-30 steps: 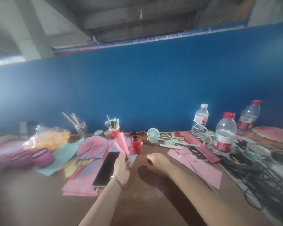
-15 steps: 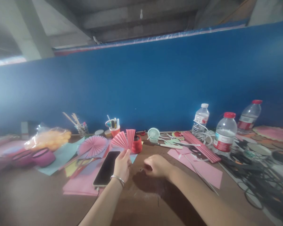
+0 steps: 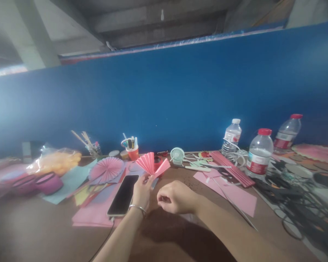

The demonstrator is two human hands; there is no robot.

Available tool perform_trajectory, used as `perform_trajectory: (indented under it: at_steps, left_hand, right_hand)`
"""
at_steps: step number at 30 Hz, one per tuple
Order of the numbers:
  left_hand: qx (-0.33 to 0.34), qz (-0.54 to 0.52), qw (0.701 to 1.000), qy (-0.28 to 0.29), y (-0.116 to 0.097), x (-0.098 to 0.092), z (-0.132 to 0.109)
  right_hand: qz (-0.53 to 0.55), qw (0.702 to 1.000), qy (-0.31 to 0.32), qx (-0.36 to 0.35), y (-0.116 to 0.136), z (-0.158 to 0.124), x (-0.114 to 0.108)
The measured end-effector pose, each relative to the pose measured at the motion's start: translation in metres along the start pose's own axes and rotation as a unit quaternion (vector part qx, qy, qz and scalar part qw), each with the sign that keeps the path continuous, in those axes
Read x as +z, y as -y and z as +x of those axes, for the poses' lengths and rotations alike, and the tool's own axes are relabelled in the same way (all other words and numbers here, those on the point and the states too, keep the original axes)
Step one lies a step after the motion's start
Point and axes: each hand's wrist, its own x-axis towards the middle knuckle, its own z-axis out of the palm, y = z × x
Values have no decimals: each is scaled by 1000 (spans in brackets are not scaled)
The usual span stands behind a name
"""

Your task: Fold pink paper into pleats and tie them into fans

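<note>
A folded pink paper fan (image 3: 147, 163) is pinched at its lower point by my left hand (image 3: 142, 192), its two pleated parts spreading upward in a V. To the right and slightly lower is my right hand (image 3: 175, 198), its fingers curled together; whether anything thin is between them is too small to tell. Behind the fan stands a red spool (image 3: 157, 162), partly hidden by it. A black-screened phone (image 3: 123, 195) lies just left of my left hand on pink paper (image 3: 91, 214).
Left are a round pleated pink fan (image 3: 107, 169), purple bowl-like items (image 3: 49, 183) and a plastic bag (image 3: 57, 161). At the back are a cup of tools (image 3: 132, 153) and a small green fan (image 3: 177, 155). Right are pink sheets (image 3: 240, 199), pleated strips (image 3: 232, 169) and bottles (image 3: 259, 156).
The pink paper fan has tilted and opened wider, its right part now leaning right. My right hand has moved a little left, closer to my left hand.
</note>
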Motion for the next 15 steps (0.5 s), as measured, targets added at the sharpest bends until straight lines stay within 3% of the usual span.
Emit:
perform_trajectory:
  at_steps: [6, 11, 15]
  left_hand:
    - [0, 2, 999, 44, 4, -1, 1]
    - [-29, 6, 995, 94, 3, -1, 1]
    - [-48, 4, 991, 124, -3, 1, -5]
  right_hand:
    - [60, 998, -35, 7, 9, 1, -8]
    - [132, 978, -126, 99, 8, 2, -28]
    - [161, 960, -180, 143, -8, 1, -44]
